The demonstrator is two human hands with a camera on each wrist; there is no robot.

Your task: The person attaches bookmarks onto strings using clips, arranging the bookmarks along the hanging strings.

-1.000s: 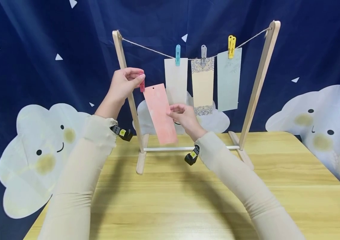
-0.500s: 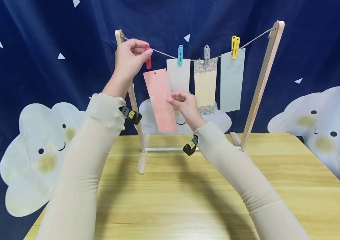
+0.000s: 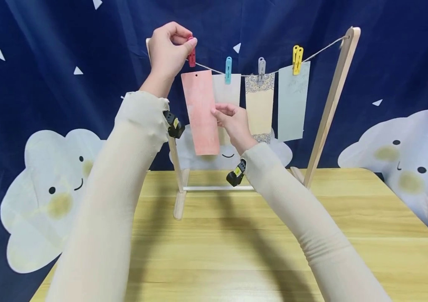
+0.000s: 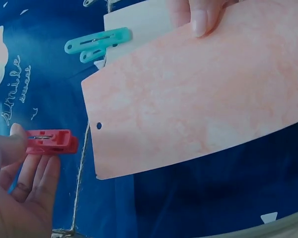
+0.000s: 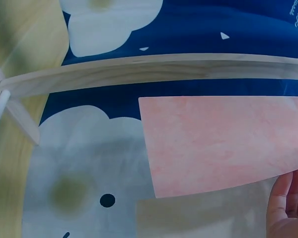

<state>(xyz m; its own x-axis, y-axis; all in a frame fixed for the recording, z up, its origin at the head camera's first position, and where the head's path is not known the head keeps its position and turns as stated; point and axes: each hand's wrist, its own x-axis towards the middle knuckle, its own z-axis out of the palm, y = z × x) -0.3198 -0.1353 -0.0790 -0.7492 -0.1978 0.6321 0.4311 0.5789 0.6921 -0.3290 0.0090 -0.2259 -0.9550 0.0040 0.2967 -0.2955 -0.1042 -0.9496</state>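
My left hand (image 3: pixel 169 51) pinches a red clothespin (image 3: pixel 192 58) between thumb and fingers, just above the string (image 3: pixel 208 67) near the left post. In the left wrist view the red clothespin (image 4: pixel 52 142) is apart from the pink card. My right hand (image 3: pixel 234 123) pinches the right edge of the pink card (image 3: pixel 200 113), a tall card with a small hole near its top. The card hangs slightly tilted below the string, overlapping part of the white card (image 3: pixel 233 90). That white card is clipped to the string by a blue clothespin (image 3: pixel 228 70).
Farther right on the string hang a patterned cream card (image 3: pixel 259 107) under a grey clothespin (image 3: pixel 261 69) and a pale green card (image 3: pixel 293 102) under a yellow clothespin (image 3: pixel 297 61). The wooden frame (image 3: pixel 332 105) stands on the wooden table (image 3: pixel 214 247), before a blue curtain (image 3: pixel 66 33).
Both hands have risen, the left with the red clothespin up to above the string, the right with the pink card to just below it. The card hangs a little straighter.
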